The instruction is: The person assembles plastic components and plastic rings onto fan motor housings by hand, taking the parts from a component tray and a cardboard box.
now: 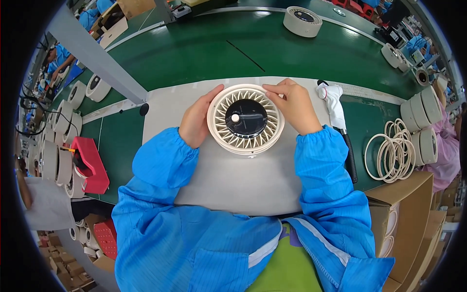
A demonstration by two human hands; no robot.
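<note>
A round cream fan unit point(276, 127) with slanted grille ribs, a black glossy centre and a small cream knob lies face up on the grey mat in front of me. My left hand point(197, 119) is curved round its left side, thumb along the edge. At the upper right rim, the thumb and forefinger of my right hand point(293, 104) come together in a pinch on the edge. Whether they grip a separate ring there, I cannot tell. The unit's underside is hidden.
Loose cream rings point(391, 155) lie at right, beside a black-handled tool wrapped in white cloth point(335, 104). An open cardboard box point(413, 219) stands below them. A red holder point(92, 165) sits left, near a grey post point(97, 53). Another fan unit point(302, 23) rests on the green belt.
</note>
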